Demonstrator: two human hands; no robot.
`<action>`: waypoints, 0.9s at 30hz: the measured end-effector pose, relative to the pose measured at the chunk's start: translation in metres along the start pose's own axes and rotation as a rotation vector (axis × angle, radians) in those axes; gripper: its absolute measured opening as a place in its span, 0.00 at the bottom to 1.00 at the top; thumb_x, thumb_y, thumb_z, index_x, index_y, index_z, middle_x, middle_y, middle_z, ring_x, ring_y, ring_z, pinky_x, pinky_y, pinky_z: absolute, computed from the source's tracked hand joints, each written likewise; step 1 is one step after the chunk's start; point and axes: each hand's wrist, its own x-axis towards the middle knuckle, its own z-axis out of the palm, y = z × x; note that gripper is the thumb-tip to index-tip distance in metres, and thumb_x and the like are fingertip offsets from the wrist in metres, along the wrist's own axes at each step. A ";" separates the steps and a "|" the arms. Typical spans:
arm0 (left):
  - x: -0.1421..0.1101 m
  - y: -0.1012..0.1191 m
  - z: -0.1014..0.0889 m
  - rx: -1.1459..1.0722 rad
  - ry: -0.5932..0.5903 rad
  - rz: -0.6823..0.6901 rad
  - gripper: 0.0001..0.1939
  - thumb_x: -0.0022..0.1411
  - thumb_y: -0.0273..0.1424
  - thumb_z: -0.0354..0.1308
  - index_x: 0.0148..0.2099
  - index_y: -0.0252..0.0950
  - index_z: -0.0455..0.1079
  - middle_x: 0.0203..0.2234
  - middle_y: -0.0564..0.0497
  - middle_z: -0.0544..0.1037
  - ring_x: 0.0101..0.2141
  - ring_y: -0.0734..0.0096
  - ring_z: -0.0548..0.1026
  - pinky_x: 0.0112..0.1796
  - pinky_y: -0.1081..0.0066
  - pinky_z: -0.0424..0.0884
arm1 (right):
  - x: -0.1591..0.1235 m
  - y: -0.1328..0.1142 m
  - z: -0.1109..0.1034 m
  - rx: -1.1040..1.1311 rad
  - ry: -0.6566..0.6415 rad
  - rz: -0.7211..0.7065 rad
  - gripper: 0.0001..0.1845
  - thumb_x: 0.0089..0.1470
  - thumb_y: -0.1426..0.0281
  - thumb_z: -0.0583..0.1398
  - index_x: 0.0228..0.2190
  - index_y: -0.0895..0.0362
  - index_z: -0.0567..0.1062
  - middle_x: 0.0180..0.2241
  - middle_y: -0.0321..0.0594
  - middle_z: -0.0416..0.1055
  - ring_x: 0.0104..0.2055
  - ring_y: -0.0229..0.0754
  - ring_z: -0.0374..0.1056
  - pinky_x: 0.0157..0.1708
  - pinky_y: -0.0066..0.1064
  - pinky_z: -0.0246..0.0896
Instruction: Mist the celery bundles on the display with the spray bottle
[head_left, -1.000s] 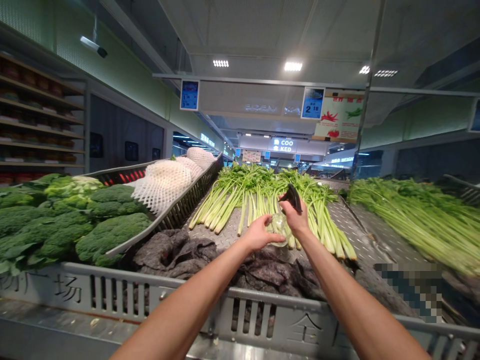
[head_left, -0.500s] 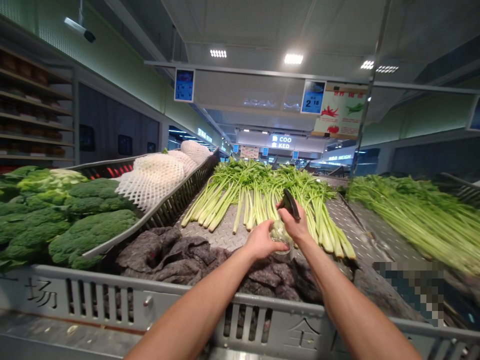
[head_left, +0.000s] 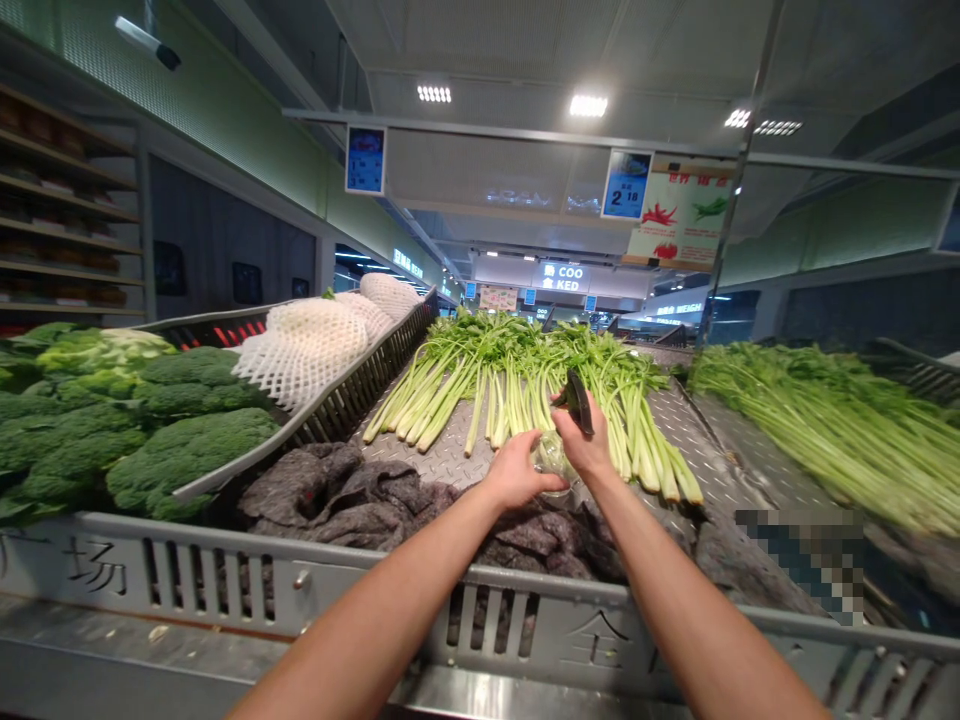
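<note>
Head view: left hand (head_left: 516, 472) clamped on a clear plastic bag (head_left: 553, 456), right hand (head_left: 585, 436) just beside it, pinching a dark flat object (head_left: 577, 402). Bag is held above the steel bench (head_left: 457, 455), just in front of celery bunches (head_left: 525, 395), with grey cloth (head_left: 352, 505) nearer the person.

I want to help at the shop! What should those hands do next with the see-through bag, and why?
Probably pull the clear plastic bag open wider. It looks bunched and narrow, and the left hand and right hand both touch it, right beside the celery.
</note>
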 end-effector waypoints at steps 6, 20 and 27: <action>0.000 0.001 0.000 0.041 0.013 0.035 0.41 0.33 0.43 0.63 0.51 0.31 0.60 0.44 0.43 0.66 0.44 0.58 0.65 0.45 0.63 0.61 | 0.000 0.003 0.000 0.026 -0.004 -0.001 0.13 0.39 0.68 0.54 0.31 0.58 0.69 0.30 0.37 0.69 0.30 0.39 0.63 0.32 0.31 0.57; 0.001 -0.004 0.002 -0.046 -0.004 0.046 0.37 0.35 0.39 0.64 0.49 0.30 0.60 0.41 0.44 0.68 0.41 0.62 0.66 0.43 0.65 0.62 | -0.001 0.003 0.002 0.006 0.072 0.045 0.12 0.39 0.69 0.54 0.30 0.58 0.69 0.28 0.37 0.68 0.28 0.39 0.63 0.30 0.31 0.57; 0.001 -0.004 0.003 -0.053 0.000 0.033 0.38 0.35 0.38 0.64 0.50 0.30 0.60 0.42 0.43 0.68 0.42 0.62 0.67 0.44 0.65 0.62 | -0.001 0.008 0.002 0.030 0.062 0.068 0.13 0.39 0.68 0.54 0.31 0.58 0.69 0.29 0.38 0.68 0.28 0.39 0.63 0.30 0.31 0.57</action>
